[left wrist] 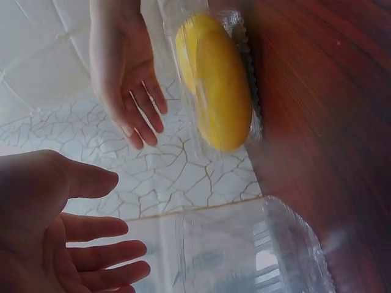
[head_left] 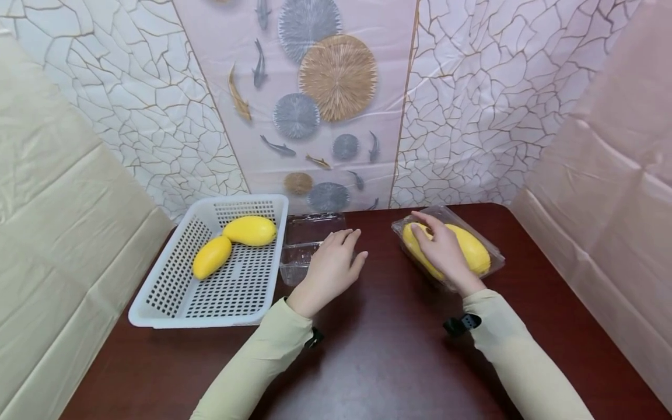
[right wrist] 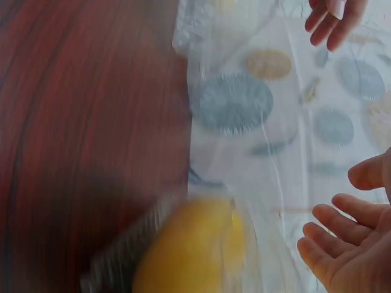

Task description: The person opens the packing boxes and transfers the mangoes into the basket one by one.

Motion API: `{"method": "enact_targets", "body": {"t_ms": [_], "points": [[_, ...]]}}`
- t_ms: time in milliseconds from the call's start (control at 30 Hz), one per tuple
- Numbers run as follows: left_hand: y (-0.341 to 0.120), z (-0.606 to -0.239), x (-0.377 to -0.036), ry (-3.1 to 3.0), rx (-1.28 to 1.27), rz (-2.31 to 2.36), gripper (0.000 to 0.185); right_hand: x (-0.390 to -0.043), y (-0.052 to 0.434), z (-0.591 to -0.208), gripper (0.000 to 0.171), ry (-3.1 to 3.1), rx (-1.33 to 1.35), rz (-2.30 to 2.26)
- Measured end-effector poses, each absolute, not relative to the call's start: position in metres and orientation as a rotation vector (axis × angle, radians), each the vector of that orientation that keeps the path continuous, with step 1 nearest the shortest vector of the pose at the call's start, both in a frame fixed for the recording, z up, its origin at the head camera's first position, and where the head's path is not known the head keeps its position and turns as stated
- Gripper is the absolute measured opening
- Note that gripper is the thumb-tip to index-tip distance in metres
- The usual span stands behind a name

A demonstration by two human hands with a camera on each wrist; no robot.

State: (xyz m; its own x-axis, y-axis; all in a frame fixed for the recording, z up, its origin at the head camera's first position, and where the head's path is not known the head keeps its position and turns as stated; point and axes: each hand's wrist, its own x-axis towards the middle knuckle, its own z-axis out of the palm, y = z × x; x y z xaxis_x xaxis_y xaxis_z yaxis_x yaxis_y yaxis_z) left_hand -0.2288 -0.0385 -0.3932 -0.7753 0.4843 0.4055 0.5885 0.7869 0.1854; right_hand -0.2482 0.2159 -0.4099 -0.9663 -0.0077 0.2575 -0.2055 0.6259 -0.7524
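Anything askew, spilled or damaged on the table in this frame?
Nothing stands out. Two mangoes lie in the white basket, an empty clear container sits beside it, and another clear container holding a mango sits under the right hand. No spill or damage shows.

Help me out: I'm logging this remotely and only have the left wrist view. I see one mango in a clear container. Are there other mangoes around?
Observer: Yes. The head view shows two more mangoes lying in a white perforated basket at the table's left.
Operator: Is the right hand on the packed mango?
Observer: The right hand lies over the clear container holding that mango, fingers straight; whether it touches, I cannot tell.
Operator: And the left hand?
Observer: The left hand is open and holds nothing, beside an empty clear container standing next to the basket.
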Motion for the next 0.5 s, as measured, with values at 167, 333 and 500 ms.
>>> {"method": "enact_targets", "body": {"t_ms": [167, 333, 500], "points": [[-0.022, -0.395, -0.237, -2.667, -0.837, -0.439, 0.049, -0.241, 0.241, -0.409, 0.049, -2.621, 0.131, 1.090], [-0.012, -0.400, -0.243, -2.697, -0.872, -0.456, 0.049, -0.235, 0.256, -0.416, 0.047, -2.637, 0.102, 0.990], [-0.005, -0.404, -0.252, -2.706, -0.923, -0.444, 0.050, -0.233, 0.262, -0.428, 0.043, -2.627, 0.138, 0.921]]}}
